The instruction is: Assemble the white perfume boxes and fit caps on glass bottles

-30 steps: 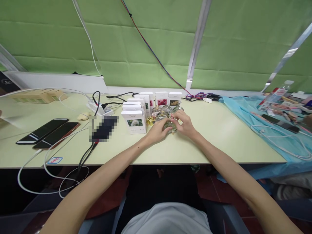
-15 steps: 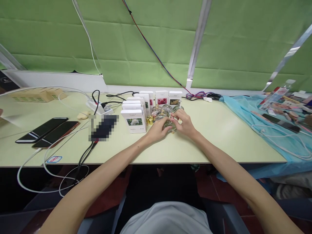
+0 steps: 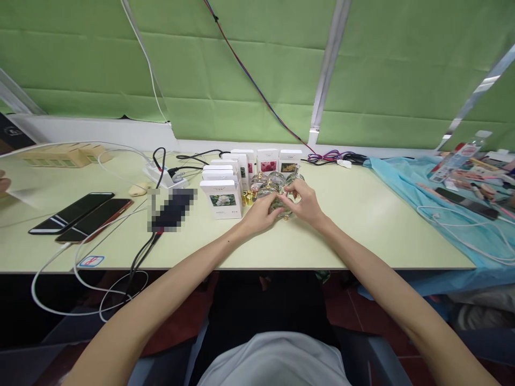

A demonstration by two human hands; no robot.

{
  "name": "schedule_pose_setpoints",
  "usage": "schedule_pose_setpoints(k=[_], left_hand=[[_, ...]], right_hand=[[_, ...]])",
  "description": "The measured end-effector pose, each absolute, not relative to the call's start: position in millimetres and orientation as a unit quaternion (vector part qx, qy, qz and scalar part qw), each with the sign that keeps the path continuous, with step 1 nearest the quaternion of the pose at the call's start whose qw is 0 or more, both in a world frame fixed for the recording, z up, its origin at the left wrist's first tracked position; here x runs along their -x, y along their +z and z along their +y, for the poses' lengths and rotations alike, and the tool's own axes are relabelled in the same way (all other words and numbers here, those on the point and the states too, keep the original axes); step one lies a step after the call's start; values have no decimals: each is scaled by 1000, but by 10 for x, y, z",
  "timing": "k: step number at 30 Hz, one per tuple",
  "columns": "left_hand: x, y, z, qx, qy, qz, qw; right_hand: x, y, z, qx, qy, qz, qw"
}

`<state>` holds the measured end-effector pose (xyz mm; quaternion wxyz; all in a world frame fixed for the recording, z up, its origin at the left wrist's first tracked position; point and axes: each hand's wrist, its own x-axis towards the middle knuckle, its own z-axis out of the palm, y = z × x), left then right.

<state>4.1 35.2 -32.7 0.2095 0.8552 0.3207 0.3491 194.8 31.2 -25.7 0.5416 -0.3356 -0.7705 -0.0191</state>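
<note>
Several round glass bottles stand close together on the pale green table. My left hand is curled round the nearest bottle, which lies partly hidden under the fingers. Thumb and fingers of my right hand are pinched at that bottle's upper part; whatever they hold is too small to make out. Gold caps sit just left of the bottles. White boxes with flower pictures stand in a row to the left, and more boxes stand behind.
Phones, a power strip and cables cover the left side. Part of another person's hand shows at the left edge. On the right, a blue cloth bears a plastic bottle, a phone and small items.
The view has shifted very slightly. Both hands stay at the same bottle, with the right fingers a little changed in position. The other person's hand shows more at the left edge.
</note>
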Motion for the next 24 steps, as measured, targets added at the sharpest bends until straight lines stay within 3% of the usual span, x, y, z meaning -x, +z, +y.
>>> schedule_pose_setpoints(k=[16,24], left_hand=[[-43,-311,324,-852,347,334,204],[-50,-302,303,-838,367,342,218]], right_hand=[[-2009,-192,215,371,86,-746,546],[-2077,-221,285,363,129,-802,456]])
